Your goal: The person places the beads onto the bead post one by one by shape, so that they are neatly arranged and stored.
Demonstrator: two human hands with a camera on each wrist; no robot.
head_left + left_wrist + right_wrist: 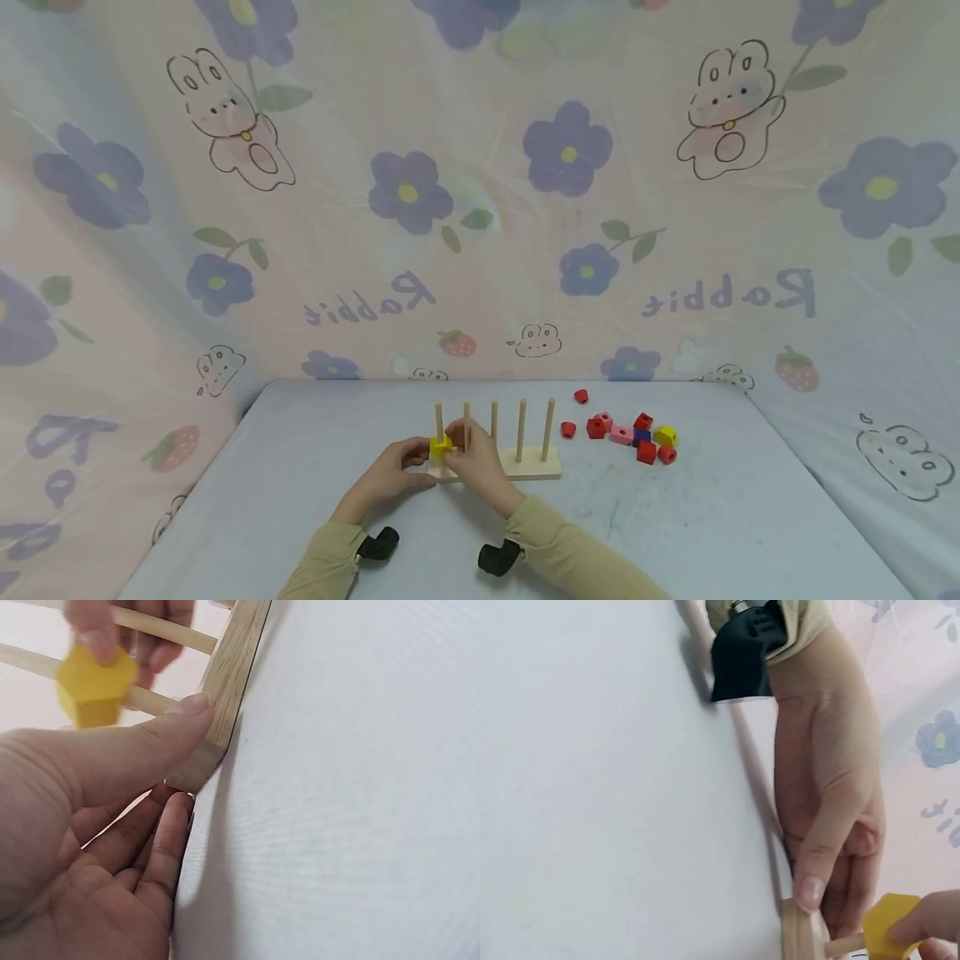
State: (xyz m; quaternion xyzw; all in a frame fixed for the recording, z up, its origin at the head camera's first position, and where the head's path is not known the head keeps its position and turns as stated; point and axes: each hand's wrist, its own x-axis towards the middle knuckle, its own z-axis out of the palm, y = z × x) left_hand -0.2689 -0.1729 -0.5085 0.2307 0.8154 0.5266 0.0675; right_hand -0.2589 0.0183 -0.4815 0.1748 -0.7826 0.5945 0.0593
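Observation:
A wooden peg stand (532, 468) with several upright pegs sits on the table. My left hand (386, 477) grips its left end; in the left wrist view, the thumb (150, 750) lies on the base's edge and the fingers are behind the end. A yellow hexagonal bead (440, 446) is threaded on the leftmost peg, partway down and above the base (232, 675). My right hand (482, 467) pinches this bead between thumb and fingers. The right wrist view shows the bead (889, 922) beside the right thumb (930, 919), with the left hand (829, 795) beyond.
Right of the stand lies a loose group of beads: red (646, 452), pink (621, 434), dark blue (642, 437) and yellow (665, 435). Two red beads (568, 429) lie nearer the stand and farther back. A patterned curtain (487, 250) hangs behind the white table (712, 517).

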